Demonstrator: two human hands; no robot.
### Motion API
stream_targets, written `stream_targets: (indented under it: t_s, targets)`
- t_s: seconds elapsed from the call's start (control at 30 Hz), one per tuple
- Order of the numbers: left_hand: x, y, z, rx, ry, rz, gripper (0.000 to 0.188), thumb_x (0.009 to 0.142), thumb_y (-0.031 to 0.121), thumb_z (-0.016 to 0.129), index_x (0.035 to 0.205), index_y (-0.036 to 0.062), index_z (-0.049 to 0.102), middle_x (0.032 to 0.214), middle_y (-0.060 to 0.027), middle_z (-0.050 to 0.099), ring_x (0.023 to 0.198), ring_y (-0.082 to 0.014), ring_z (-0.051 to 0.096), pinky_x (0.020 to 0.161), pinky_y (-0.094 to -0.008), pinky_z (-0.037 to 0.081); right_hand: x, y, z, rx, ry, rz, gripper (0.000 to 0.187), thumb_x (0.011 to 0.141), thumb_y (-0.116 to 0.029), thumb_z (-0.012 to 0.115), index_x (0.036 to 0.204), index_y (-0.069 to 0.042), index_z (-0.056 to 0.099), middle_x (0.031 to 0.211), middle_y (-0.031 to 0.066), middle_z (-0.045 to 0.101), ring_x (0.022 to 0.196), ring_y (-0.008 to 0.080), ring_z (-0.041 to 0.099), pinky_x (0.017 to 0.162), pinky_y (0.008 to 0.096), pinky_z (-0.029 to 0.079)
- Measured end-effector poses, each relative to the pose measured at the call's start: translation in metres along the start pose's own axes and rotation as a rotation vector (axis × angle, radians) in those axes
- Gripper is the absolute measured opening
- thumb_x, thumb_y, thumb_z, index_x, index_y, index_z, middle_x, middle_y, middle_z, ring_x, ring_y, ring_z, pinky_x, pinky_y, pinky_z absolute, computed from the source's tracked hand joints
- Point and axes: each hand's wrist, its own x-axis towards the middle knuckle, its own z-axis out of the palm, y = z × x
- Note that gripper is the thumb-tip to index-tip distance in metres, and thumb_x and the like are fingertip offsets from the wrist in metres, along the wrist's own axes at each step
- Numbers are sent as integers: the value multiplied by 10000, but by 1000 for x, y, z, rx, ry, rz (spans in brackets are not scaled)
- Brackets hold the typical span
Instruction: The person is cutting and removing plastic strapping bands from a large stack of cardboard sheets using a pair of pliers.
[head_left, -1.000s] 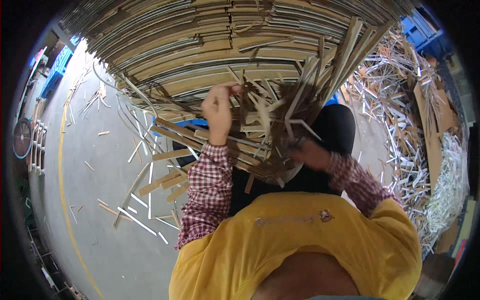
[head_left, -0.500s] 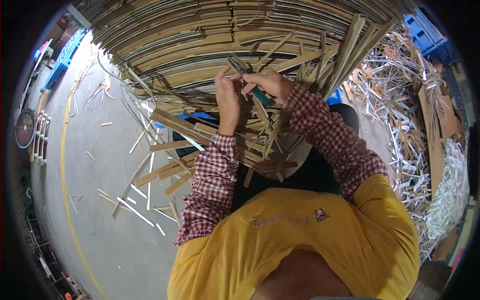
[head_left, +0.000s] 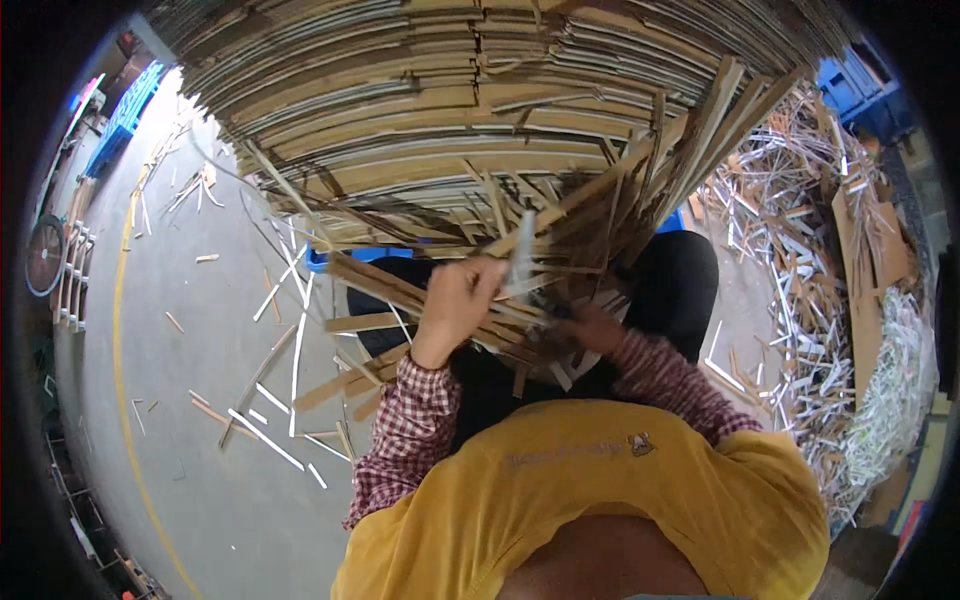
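My left hand is closed, its fingers curled above a tangle of cardboard strips over my lap. What it grips, if anything, is hidden. Beside its fingertips stands a pale, motion-smeared strip. My right hand is low over my lap, near the right end of the tangle, and blurred by motion. Its fingers cannot be made out, and the green-handled pliers seen earlier do not show clearly. Beyond both hands rises a tall stack of flat cardboard, with loose strips leaning out of its right side.
Cut strips lie scattered on the grey floor at the left, inside a yellow line. A large heap of cardboard and paper scraps fills the right. A blue pallet edge shows under the stack.
My right hand has dropped from the stack toward my lap, the pliers no longer clearly visible. My left hand has come down and nearer me, its fingers now curled over the strips.
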Motion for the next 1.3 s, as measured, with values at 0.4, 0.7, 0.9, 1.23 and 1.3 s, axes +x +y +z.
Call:
stream_targets:
  t_s: [0.4, 0.7, 0.9, 1.23, 1.3]
  targets:
    - [-1, -62, 82, 440, -6, 223, 263, 690, 102, 558, 937, 16, 540, 738, -172, 563, 695, -339, 536, 581, -406, 434, 48, -76, -83, 168, 220, -207, 405, 831, -374, 512, 798, 7, 644, 704, 43, 590, 617, 125, 530, 568, 257, 416]
    - [2, -62, 81, 294, 103, 292, 199, 719, 89, 518, 897, 2, 538, 587, -163, 474, 581, -318, 496, 503, -400, 390, 122, -37, -72, 192, 330, -145, 440, 806, -382, 525, 698, 32, 631, 563, 41, 557, 439, 118, 470, 434, 285, 386]
    - [-21, 3, 29, 453, -385, 86, 279, 769, 105, 482, 1025, 19, 551, 739, -206, 583, 682, -299, 577, 594, -351, 452, 19, 12, -38, -626, 466, -301, 355, 795, -294, 504, 781, 55, 567, 682, 233, 515, 707, 362, 536, 658, 452, 415]
    - [58, 6, 74, 37, -89, -75, 613, 877, 476, 329, 1271, 7, 319, 1267, -245, 344, 1163, -380, 344, 960, -401, 317, -84, 38, -89, -835, -47, 80, 311, 754, -237, 522, 853, 52, 581, 996, 199, 516, 900, 341, 494, 804, 407, 409]
    - [51, -16, 110, 210, -141, -50, 596, 883, 466, 309, 1291, 31, 301, 1207, -241, 420, 1050, -364, 465, 844, -417, 410, -106, 7, -107, -898, 34, -62, 336, 759, -244, 524, 901, 57, 563, 1032, 200, 503, 908, 342, 489, 815, 406, 402]
